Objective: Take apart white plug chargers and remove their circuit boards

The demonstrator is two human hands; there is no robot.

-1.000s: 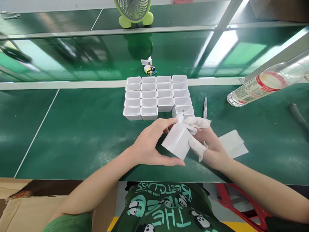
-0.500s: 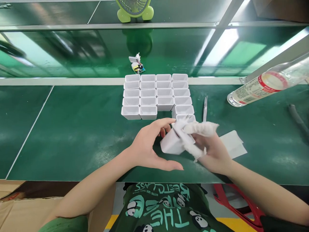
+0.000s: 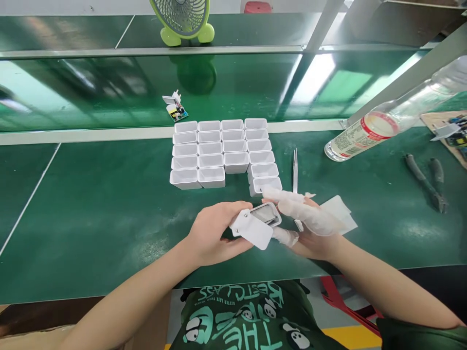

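One white box [image 3: 273, 214] near front edge of desk [image 3: 91, 209], gripped by left hand [image 3: 213, 233]; right hand [image 3: 315, 231] open, thumb touching; room leftward.

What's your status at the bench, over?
Left hand holding open white case, two-pinned plate overlapping its opening. Right hand, fingers wrapped, at the case's right side. Open-topped boxes close ahead, tweezers beside them.

Small white box [image 3: 278, 220], tilted, open end showing grey contents, white two-pinned cover [image 3: 254, 231] overlapping its near-left edge
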